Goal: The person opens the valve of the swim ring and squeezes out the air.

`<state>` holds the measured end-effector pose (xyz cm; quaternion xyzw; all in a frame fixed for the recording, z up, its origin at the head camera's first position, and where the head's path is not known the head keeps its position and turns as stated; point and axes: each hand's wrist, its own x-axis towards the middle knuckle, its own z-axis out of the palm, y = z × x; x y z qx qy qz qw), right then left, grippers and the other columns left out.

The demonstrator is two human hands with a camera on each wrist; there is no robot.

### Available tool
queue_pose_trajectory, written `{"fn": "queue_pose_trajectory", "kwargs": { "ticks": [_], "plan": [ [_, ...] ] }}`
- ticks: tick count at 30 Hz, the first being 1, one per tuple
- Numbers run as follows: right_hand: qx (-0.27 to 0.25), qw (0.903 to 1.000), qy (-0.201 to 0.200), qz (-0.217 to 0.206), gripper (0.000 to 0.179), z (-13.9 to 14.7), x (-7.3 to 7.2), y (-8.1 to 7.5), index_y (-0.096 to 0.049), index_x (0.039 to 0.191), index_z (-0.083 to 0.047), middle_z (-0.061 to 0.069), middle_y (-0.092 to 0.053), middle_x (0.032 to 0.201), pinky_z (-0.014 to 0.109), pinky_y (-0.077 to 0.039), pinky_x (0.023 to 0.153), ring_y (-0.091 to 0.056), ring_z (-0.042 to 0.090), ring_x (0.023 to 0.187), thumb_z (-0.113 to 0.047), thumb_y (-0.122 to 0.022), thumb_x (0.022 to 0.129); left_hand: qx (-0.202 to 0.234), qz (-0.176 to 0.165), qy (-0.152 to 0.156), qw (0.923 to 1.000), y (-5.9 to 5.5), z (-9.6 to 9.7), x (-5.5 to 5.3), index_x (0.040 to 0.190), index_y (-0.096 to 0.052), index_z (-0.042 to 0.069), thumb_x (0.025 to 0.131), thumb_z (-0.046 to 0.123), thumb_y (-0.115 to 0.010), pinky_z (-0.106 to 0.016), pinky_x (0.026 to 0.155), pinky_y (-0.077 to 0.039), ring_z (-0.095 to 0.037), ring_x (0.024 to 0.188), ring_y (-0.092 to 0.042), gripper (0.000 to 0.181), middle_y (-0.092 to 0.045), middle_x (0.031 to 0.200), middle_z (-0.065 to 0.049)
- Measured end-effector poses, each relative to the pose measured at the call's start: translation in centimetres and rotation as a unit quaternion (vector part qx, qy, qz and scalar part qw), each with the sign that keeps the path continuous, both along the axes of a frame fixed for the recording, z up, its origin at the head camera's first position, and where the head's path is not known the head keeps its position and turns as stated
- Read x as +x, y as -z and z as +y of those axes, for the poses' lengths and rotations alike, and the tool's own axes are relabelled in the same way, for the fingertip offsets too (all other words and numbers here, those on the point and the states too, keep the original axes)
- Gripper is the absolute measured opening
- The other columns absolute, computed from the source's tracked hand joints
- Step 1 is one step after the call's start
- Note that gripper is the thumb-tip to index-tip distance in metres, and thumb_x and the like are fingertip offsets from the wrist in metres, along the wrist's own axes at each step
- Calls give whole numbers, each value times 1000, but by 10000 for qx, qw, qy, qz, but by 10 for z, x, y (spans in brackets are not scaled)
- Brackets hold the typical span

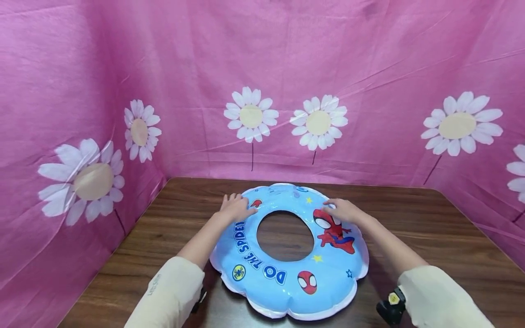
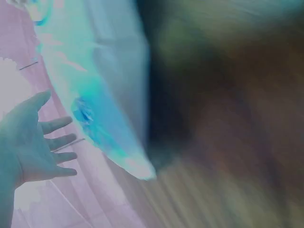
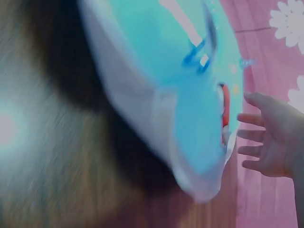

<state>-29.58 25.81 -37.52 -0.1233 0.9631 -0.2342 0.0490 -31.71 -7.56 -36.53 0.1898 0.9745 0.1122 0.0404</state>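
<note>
A blue inflatable swim ring (image 1: 262, 282) with scalloped edges, lettering and cartoon figures lies flat on the wooden table. My left hand (image 1: 237, 208) is over its upper left part, fingers spread. Over the upper right part is my right hand (image 1: 342, 211), fingers extended near the red figure. From the head view I cannot tell whether either hand touches the ring. In the left wrist view the left hand (image 2: 35, 142) has straight, parted fingers beside the ring (image 2: 114, 137). The right wrist view likewise has the right hand (image 3: 268, 135) with straight fingers close to the ring (image 3: 199, 128).
The brown wooden table (image 1: 410, 205) extends around the ring. A pink cloth (image 1: 287, 54) printed with white daisies hangs behind it and along both sides. A black device (image 1: 391, 307) is strapped at the right wrist.
</note>
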Motion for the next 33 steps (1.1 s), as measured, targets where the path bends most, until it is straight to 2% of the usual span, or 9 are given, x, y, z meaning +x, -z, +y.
{"fn": "queue_pose_trajectory", "kwargs": {
  "ticks": [3,5,7,10,12,16,22,27,33],
  "plan": [
    [-97,9986,-108,517,57,-8,-11,-2,-52,123,7,30,-49,122,59,-35,91,-41,46,116,-41,-49,93,201,58,86,9997,-4,14,-11,134,-47,6,93,43,-48,-54,105,-12,-36,130,-25,55,-37,139,-18],
    [-174,9975,-29,681,59,-18,-17,-5,-51,123,8,29,-48,123,58,-34,92,-40,45,116,-43,-48,93,425,-14,86,9991,-3,22,-19,140,-38,8,94,43,-44,-52,106,-10,-36,133,-19,58,-28,145,-18],
    [-304,9966,231,725,59,-29,-23,-5,-49,125,8,30,-46,125,57,-32,94,-39,45,118,-42,-48,93,637,-37,26,9980,2,28,-28,144,-32,11,95,44,-42,-52,106,-7,-36,134,-15,60,-20,148,-18],
    [-464,9940,734,664,58,-46,-29,-2,-43,130,10,30,-38,133,57,-27,98,-33,45,122,-36,-48,94,602,-9,-104,9981,15,34,-37,147,-22,18,95,51,-34,-53,106,-4,-36,136,-9,63,-10,151,-14],
    [-370,9922,919,755,60,-53,-32,8,-39,134,8,30,-33,137,58,-24,99,-29,46,125,-36,-47,93,482,88,-110,9987,24,36,-40,148,-17,22,95,55,-30,-56,105,-3,-35,136,-5,64,-6,152,-12],
    [44,9896,1027,1003,67,-57,-33,33,-31,142,-1,27,-21,144,60,-15,102,-19,46,130,-45,-44,93,248,167,-77,9995,41,37,-41,149,-9,27,93,60,-23,-58,104,-3,-34,136,-1,66,-2,153,-8],
    [97,9838,1091,1421,67,-57,-29,60,-26,146,-8,22,-17,148,56,-5,105,-11,42,133,-48,-40,94,163,481,-16,9987,56,39,-38,149,-10,25,94,59,-21,-59,103,-5,-34,136,-4,66,-3,153,-8],
    [217,9805,1146,1583,67,-58,-29,67,-22,147,-12,19,-13,149,55,-3,105,-7,41,134,-51,-34,95,132,779,3,9969,61,41,-39,149,-12,26,94,59,-21,-59,103,-7,-33,137,-5,65,-4,153,-7],
    [282,9822,1143,1465,65,-60,-30,70,-23,147,-14,19,-16,149,55,-4,105,-8,41,134,-52,-32,95,13,760,-64,9971,66,40,-38,149,-11,28,93,61,-18,-59,103,-6,-32,137,-4,65,-6,153,-4]
  ]
}}
